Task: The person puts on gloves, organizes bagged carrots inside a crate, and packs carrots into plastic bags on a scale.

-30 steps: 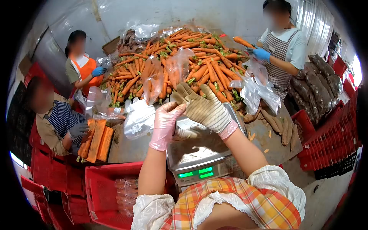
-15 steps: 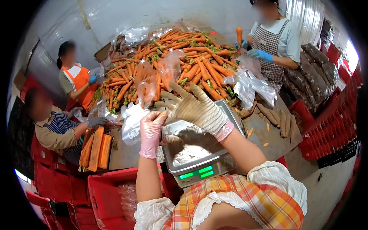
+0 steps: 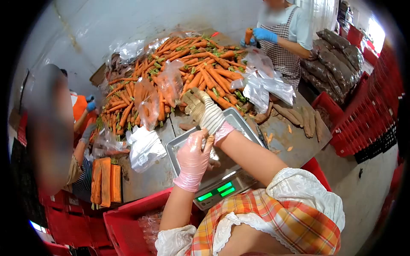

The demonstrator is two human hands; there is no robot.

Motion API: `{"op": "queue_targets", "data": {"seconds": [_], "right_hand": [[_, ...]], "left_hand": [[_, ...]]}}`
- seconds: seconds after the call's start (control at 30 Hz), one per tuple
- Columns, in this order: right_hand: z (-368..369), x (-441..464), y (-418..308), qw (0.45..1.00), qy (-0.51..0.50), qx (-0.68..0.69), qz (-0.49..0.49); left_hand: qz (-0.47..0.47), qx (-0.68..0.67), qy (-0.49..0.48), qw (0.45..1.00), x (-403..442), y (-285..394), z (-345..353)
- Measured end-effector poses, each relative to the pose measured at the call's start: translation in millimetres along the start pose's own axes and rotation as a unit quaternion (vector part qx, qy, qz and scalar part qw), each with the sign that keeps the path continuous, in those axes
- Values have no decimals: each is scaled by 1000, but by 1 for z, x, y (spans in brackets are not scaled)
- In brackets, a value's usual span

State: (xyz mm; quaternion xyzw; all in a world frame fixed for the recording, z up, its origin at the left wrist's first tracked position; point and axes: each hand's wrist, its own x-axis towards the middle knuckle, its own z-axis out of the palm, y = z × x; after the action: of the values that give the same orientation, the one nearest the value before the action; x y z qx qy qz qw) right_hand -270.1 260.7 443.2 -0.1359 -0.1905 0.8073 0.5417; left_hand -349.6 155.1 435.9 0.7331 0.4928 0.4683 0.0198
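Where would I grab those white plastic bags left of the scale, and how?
I'd pinch their loose lower edge, coming from the wearer's side. The white plastic bags lie crumpled and fairly flat, with bare table in front of that edge; their far end lies nearer the carrots. They look thin, so thumb and fingertip should probably do.

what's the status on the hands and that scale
Left hand at the cuff of right hand's knit glove. Scale beneath, display lit green. Hands and right forearm partly hide its tray.

Table [image 3: 147, 181] bears heaped carrots [image 3: 188, 64]; scale [image 3: 224, 187]; white plastic bags [image 3: 146, 149]; brown roots [image 3: 309, 121].
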Motion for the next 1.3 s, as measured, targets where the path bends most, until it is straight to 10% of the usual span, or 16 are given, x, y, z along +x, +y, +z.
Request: {"op": "queue_targets", "data": {"seconds": [0.1, 0.2, 0.3, 0.37, 0.43, 0.5, 0.9, 0.97, 1.1, 1.13, 1.17, 1.23, 1.3], "right_hand": [[-21, 18, 10, 996, 56, 35, -58], [-42, 43, 20, 990, 78, 57, -99], [-60, 59, 38, 992, 101, 9, -73], [-91, 83, 31, 991, 95, -85, -32], [-58, 67, 6, 956, 62, -272, -93], [-19, 24, -13, 857, 138, -463, -181], [-62, 33, -10, 970, 145, -188, -55], [-63, 36, -34, 986, 123, -115, -4], [-39, 79, -17, 984, -57, 166, -38], [-22, 60, -19, 968, -142, 207, 2], [6, 28, -22, 942, -226, 245, 44], [38, -15, -22, 903, -354, 237, 53], [45, -17, -14, 849, -474, 225, 61]], "left_hand": [[50, 36, 19, 998, -3, -20, 11], [-313, -374, -5, 873, 5, -13, 2], [-395, -486, 0, 779, 12, -1, -8], [-359, -326, -78, 871, 10, -4, -6], [-118, -57, -70, 989, 7, -19, 12], [-149, 36, -83, 985, 24, -8, 9], [171, 313, -101, 929, 40, 5, 51], [172, 190, 7, 967, 28, -17, 53], [-157, 76, -90, 981, 10, -52, 65], [-190, -394, -75, 896, 7, -67, 84], [-189, -394, -76, 896, -2, -90, 97], [-289, -616, -93, 727, -23, -131, 107], [-175, -645, -231, 707, -24, -122, 103]]}}
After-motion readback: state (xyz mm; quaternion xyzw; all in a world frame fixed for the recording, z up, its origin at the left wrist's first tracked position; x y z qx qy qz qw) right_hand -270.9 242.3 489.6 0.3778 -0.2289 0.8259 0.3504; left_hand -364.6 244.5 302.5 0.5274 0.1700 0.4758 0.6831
